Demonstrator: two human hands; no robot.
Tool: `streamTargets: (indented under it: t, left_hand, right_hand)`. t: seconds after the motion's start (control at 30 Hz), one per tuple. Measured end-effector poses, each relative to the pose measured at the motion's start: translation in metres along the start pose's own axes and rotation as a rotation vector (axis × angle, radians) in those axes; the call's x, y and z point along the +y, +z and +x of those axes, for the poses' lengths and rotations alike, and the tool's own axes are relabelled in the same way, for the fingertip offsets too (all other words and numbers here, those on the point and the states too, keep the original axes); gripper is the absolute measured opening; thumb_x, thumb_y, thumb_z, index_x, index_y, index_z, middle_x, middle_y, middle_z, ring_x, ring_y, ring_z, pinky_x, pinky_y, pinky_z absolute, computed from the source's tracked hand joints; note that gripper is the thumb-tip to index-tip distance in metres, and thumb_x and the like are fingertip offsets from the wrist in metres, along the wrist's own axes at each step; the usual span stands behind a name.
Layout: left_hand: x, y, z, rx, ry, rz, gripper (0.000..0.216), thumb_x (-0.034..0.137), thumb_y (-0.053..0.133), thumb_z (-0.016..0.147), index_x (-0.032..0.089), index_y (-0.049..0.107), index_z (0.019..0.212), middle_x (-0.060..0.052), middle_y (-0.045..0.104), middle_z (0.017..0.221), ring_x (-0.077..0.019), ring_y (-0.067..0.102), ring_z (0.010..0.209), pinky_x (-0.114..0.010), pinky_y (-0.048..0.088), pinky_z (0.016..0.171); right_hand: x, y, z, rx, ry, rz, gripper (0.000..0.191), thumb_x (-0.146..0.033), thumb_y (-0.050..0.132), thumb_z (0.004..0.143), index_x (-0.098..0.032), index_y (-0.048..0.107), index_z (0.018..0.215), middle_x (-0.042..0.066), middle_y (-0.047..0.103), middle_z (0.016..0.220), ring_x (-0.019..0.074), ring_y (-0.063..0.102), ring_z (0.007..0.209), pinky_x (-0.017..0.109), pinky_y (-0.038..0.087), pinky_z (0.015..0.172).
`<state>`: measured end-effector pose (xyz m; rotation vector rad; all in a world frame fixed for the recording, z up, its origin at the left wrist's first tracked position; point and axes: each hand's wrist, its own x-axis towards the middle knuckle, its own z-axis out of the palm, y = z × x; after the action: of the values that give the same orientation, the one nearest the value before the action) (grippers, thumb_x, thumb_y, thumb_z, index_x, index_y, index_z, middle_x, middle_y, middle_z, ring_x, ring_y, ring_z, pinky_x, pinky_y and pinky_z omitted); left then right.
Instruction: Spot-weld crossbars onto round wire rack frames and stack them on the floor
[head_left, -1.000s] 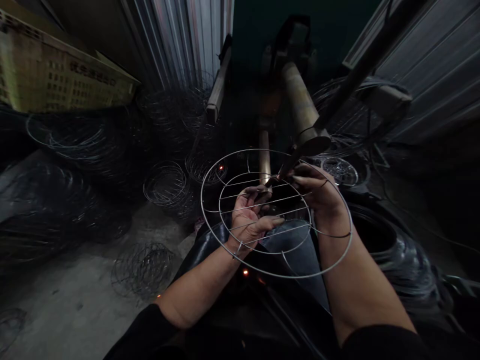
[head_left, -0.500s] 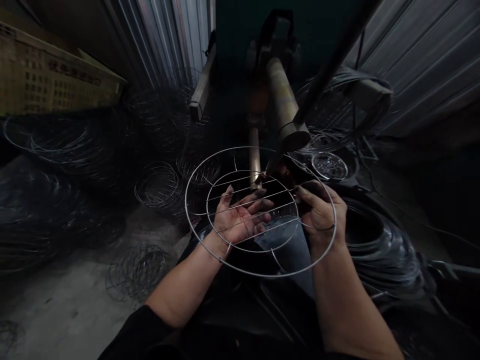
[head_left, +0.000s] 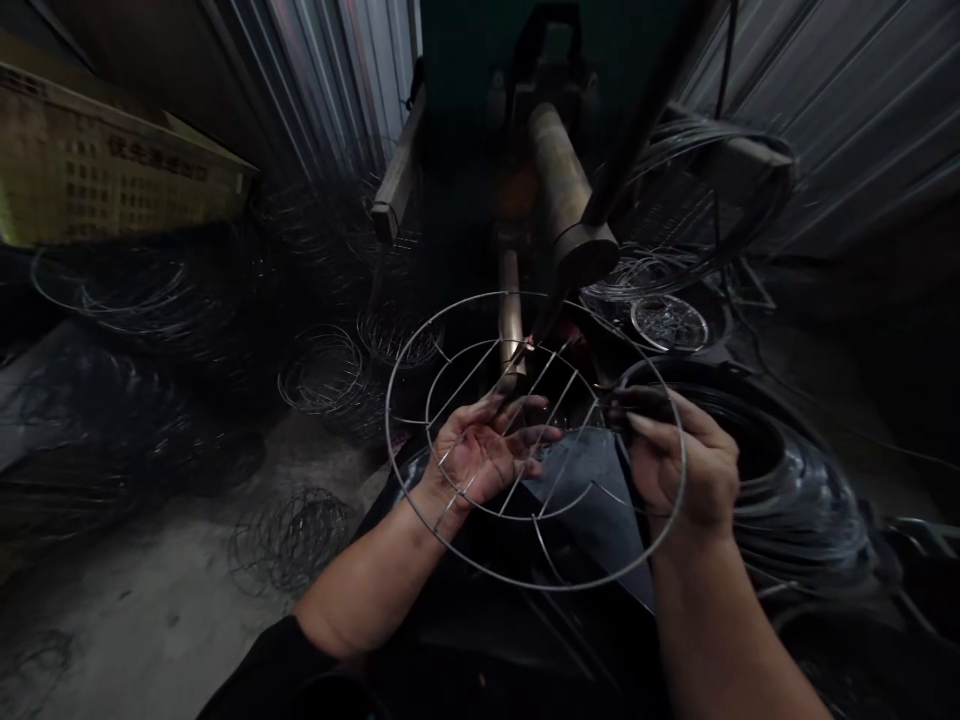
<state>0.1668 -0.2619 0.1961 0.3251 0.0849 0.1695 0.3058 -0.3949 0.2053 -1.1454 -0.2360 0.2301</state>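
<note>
A round wire rack [head_left: 537, 518], with an outer ring, a smaller inner ring, parallel cross bars and short joining wires, lies roughly level in front of me. Its far side sits at the tips of a welding machine's two electrodes, where a small reddish glow shows. Beneath the rack, my left hand [head_left: 484, 455] is palm up with fingers spread, wires crossing over it. On the right, inside the outer ring, my right hand [head_left: 679, 455] is closed in a pinch beside the inner ring. Whatever its dark fingertips hold is too dim to make out.
A thick metal arm [head_left: 562, 180] of the machine reaches towards me above a thinner lower rod [head_left: 511, 310]. Wire coils [head_left: 802, 510] stand at right. Stacked wire rings [head_left: 322, 370] and a yellow crate [head_left: 127, 170] are at left. A wire bundle [head_left: 292, 540] lies on the floor.
The rack has turned, so its cross bars now run diagonally instead of nearly sideways. My right hand has shifted right and slightly down. My left hand stays palm up beneath.
</note>
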Motion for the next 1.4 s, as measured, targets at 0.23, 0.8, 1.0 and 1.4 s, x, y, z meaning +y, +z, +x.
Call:
streamTargets:
  t: [0.23, 0.8, 1.0, 1.4]
  left_hand:
    - [0.011, -0.007, -0.010, 0.109, 0.201, 0.099, 0.039, 0.027, 0.041, 0.092, 0.034, 0.053, 0.128, -0.004, 0.056, 0.133, -0.0312, 0.062, 0.109, -0.040, 0.054, 0.072]
    - [0.023, -0.006, -0.007, 0.115, 0.287, 0.094, 0.034, 0.024, 0.042, 0.093, 0.032, 0.056, 0.123, -0.003, 0.058, 0.130, -0.0318, 0.062, 0.109, -0.041, 0.056, 0.073]
    - [0.023, -0.007, -0.002, 0.101, 0.316, 0.099, 0.035, 0.023, 0.039, 0.093, 0.032, 0.056, 0.122, -0.003, 0.058, 0.131, -0.0319, 0.062, 0.109, -0.041, 0.056, 0.072]
    - [0.020, -0.004, -0.002, 0.150, 0.316, 0.119, 0.037, 0.028, 0.043, 0.091, 0.035, 0.053, 0.126, -0.002, 0.050, 0.140, -0.0313, 0.061, 0.111, -0.041, 0.055, 0.076]
  right_hand:
    - [0.027, 0.041, 0.030, 0.049, 0.006, -0.018, 0.025, -0.023, 0.084, 0.050, -0.019, 0.072, 0.072, -0.003, 0.064, 0.059, 0.0101, 0.056, 0.047, 0.023, 0.045, 0.046]
    - [0.035, 0.067, 0.058, -0.093, -0.210, -0.268, 0.016, -0.026, 0.079, 0.057, -0.018, 0.069, 0.066, -0.004, 0.058, 0.056, 0.0083, 0.048, 0.045, 0.023, 0.037, 0.042]
    - [0.039, 0.071, 0.066, -0.128, -0.190, -0.231, 0.013, -0.023, 0.077, 0.056, -0.018, 0.069, 0.065, -0.004, 0.060, 0.060, 0.0113, 0.054, 0.053, 0.026, 0.045, 0.051]
    - [0.042, 0.073, 0.074, -0.183, -0.179, -0.214, 0.010, -0.021, 0.077, 0.058, -0.018, 0.070, 0.064, -0.003, 0.062, 0.061, 0.0128, 0.058, 0.057, 0.029, 0.049, 0.060]
